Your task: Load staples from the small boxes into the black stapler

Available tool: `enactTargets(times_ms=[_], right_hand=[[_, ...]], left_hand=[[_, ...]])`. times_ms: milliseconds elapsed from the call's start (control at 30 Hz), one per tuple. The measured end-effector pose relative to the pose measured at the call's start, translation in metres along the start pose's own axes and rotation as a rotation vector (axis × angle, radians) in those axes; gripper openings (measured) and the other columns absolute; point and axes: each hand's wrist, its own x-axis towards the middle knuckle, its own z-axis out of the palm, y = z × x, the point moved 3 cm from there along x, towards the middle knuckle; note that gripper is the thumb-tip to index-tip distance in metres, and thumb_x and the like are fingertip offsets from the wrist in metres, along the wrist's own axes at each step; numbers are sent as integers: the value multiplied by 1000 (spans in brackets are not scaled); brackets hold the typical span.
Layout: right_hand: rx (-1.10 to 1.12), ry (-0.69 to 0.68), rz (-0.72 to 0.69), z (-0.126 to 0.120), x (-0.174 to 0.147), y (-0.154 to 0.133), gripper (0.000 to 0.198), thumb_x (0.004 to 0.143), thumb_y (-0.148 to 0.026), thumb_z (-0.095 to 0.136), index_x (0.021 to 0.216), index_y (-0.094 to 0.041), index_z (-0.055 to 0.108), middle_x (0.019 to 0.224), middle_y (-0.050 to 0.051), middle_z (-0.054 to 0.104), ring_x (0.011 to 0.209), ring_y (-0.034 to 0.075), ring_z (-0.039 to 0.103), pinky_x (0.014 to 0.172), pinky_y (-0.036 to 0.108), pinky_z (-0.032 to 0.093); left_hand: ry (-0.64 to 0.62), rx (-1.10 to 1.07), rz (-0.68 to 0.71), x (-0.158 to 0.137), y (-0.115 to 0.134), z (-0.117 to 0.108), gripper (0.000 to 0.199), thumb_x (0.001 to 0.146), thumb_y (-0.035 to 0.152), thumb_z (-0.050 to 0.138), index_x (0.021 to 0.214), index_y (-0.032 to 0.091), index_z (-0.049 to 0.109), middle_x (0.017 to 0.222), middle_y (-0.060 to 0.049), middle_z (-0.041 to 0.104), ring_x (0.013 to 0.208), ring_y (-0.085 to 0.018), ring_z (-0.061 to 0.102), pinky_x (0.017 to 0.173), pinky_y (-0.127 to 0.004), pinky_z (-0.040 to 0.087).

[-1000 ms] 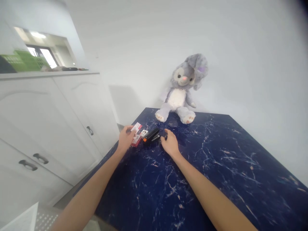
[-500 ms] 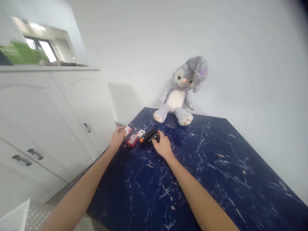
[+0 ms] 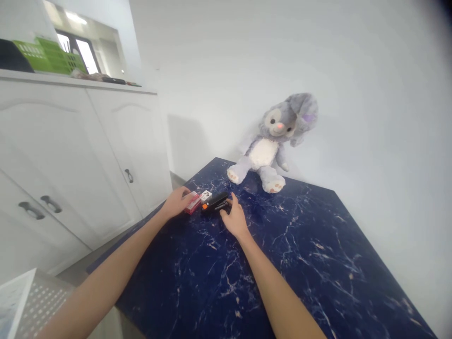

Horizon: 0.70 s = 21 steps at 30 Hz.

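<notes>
My left hand is closed at the left side of some small red-and-white boxes, its fingertips on them; the edge between one box and another is hard to make out. A small white box with a dark print stands just right of these. Beside it lies a black stapler with an orange patch at its near end. At the stapler's right end is my right hand, thumb and forefinger apart around that end. Whether those fingers touch the stapler I cannot tell.
A grey plush rabbit sits at the back of the dark blue marbled table, against the wall. White cabinets run along the left, with green baskets on top. A white perforated container is at lower left.
My left hand has brought its red-and-white box right, against the other red box. My right hand stays by the stapler, its fingers a little apart. The camera view has shifted.
</notes>
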Motion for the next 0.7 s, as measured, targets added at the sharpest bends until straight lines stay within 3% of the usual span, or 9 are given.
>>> enactTargets(times_ms=[100, 167, 300, 400, 567, 633, 700], right_hand=[[-38, -22, -87, 3, 0, -1, 95, 80, -25, 56, 158, -15, 3, 147, 14, 48, 133, 29, 46, 110, 45, 38], [-41, -25, -90, 5, 1, 1, 96, 80, -25, 56, 158, -14, 1, 140, 15, 54, 127, 30, 51, 106, 45, 42], [-38, 68, -49, 3, 4, 5, 89, 77, -26, 61, 156, -12, 21, 135, 16, 58, 119, 29, 56, 103, 42, 45], [-52, 128, -27, 1, 2, 7, 77, 77, -26, 62, 148, -14, 37, 131, 15, 60, 116, 28, 59, 102, 42, 45], [-54, 170, 70, -4, -7, 8, 64, 78, -20, 58, 141, -18, 45, 104, 7, 73, 100, 25, 66, 98, 42, 48], [-61, 174, 68, -6, -10, 6, 63, 77, -19, 58, 139, -18, 47, 104, 7, 73, 100, 25, 66, 98, 42, 47], [-59, 215, 53, -8, -12, 4, 63, 77, -19, 57, 139, -17, 47, 110, 8, 71, 101, 25, 66, 98, 41, 48]], left_hand=[[-14, -9, 11, -2, 1, 1, 46, 83, 53, 58, 115, 20, 63, 105, -10, 72, 96, -28, 66, 84, -36, 47], [31, 7, -3, -3, 1, -1, 45, 84, 53, 59, 116, 21, 63, 106, -10, 72, 96, -28, 66, 83, -35, 47], [79, -2, -59, -3, 0, 0, 41, 84, 49, 60, 113, 20, 66, 100, -9, 73, 90, -27, 66, 77, -33, 47], [73, -18, -20, -4, -1, 4, 40, 87, 49, 57, 112, 19, 68, 107, -10, 72, 97, -28, 65, 84, -34, 47], [41, -23, -50, -3, -7, 7, 46, 90, 55, 51, 117, 20, 66, 112, -11, 72, 101, -29, 65, 86, -35, 46], [107, -11, -50, -4, -6, 1, 47, 90, 55, 51, 116, 19, 66, 108, -12, 72, 99, -30, 65, 86, -36, 46], [233, 0, 53, -9, 3, -9, 45, 93, 51, 48, 114, 17, 68, 105, -12, 72, 101, -30, 62, 91, -39, 44]])
